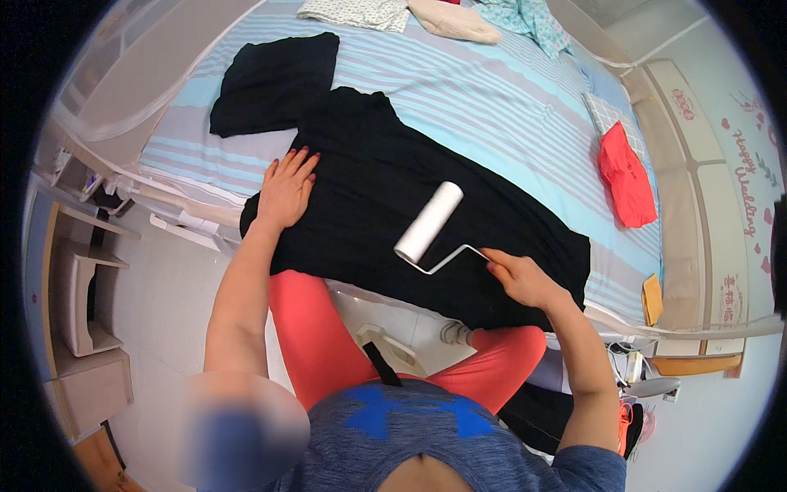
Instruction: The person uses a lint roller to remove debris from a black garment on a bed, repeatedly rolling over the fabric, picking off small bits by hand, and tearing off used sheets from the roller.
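Note:
A long black garment [393,164] lies spread along the near side of the bed; its exact kind is hard to tell. My left hand [287,189] rests flat on its left end, fingers spread. My right hand [523,280] is closed round the handle of a lint roller, with the grip hidden inside my fingers. The white sticky cylinder of the lint roller [429,223] is over the middle of the garment, joined to the handle by a bent white wire. Beyond my left hand lies a second black cloth [275,82], folded, close against the garment.
Striped blue and grey bedding [492,123] covers the bed. A red cloth bundle [625,176] and a small yellow item [652,299] lie along its right side. Folded textiles [352,12] sit at the far edge. Shelving [86,303] stands at the left, below a bed rail.

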The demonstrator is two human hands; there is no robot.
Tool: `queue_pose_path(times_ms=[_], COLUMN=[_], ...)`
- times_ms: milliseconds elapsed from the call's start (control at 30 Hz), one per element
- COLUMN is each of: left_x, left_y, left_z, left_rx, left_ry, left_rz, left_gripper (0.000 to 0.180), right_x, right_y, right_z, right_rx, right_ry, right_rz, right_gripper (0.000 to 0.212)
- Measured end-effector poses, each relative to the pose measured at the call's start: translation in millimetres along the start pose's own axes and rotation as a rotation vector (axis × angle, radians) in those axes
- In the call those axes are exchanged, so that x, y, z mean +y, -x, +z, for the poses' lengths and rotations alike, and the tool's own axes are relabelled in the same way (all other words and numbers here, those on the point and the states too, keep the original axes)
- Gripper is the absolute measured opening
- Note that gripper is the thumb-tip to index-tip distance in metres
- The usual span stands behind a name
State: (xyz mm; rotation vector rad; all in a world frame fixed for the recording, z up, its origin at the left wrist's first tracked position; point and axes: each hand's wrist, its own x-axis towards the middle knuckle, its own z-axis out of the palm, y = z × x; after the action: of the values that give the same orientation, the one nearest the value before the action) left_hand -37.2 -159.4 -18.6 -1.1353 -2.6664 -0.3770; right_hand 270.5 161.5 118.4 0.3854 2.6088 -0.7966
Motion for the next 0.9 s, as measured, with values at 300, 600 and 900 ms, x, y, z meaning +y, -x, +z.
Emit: queue_pose_path(times_ms=[300,600,900], left_x=[-6,-6,5], left_y=[-11,-18,-25], left_z=[7,15,16], left_rx=[-0.004,0.079,0.043], left_ry=[-0.006,0.057,0.020], left_rz=[-0.002,-0.038,-0.025], left_gripper=[0.041,0.040,0.041], right_x=[84,-34,-33], right_y=[157,33,-69], right_z=[-10,-12,22], right_rx=[0.172,0.166,-0.025], right_ry=[-0.052,-0.222,-0.047], right_rz=[0.155,-0.074,-0.171], right_gripper=[0.034,0.034,0.034])
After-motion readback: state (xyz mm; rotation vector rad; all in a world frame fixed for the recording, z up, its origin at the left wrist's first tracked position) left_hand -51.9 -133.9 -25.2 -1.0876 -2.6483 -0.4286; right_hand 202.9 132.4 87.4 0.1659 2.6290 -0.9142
